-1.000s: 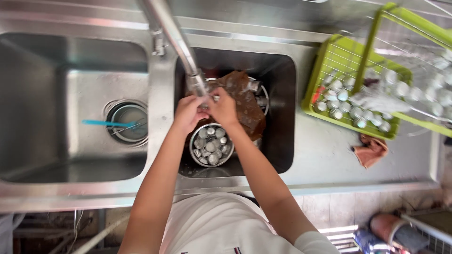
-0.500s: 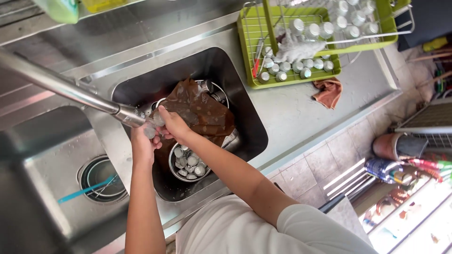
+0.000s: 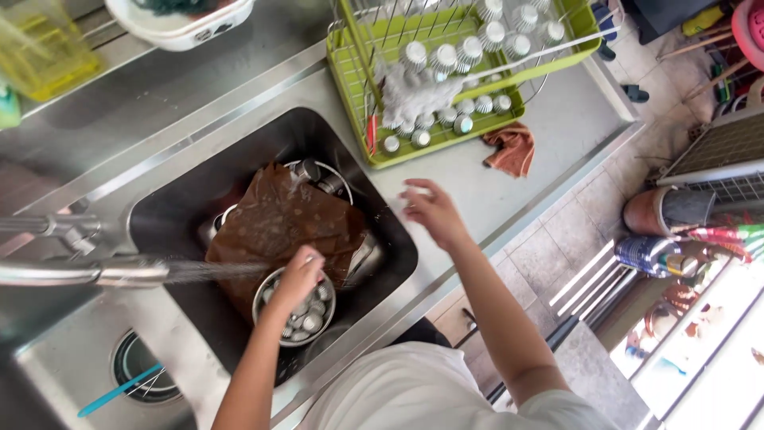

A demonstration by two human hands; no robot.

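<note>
Sink basin (image 3: 171, 215): we record our left hand (image 3: 298, 275) inside it, fingers curled together over the rim of a steel bowl (image 3: 293, 309) of small metal cups; whether they grip it, we cannot tell. Tap (image 3: 119, 271) streams water toward it. Our right hand (image 3: 430, 211) hovers right of the basin, fingers loosely spread, near the green rack (image 3: 446, 139).

We cannot tell whether our right hand (image 3: 430, 211), blurred over the counter (image 3: 557, 119), holds anything. Our left hand (image 3: 298, 277) hides part of the bowl (image 3: 274, 314) and whatever its fingers grip. The brown sheet (image 3: 278, 223) covers the pots (image 3: 322, 179) beneath it. The tap (image 3: 79, 271) is cut off at the left edge, the rack (image 3: 446, 103) and tub (image 3: 179, 28) at the top. The rack's small cups (image 3: 469, 52) are too small to make out.
</note>
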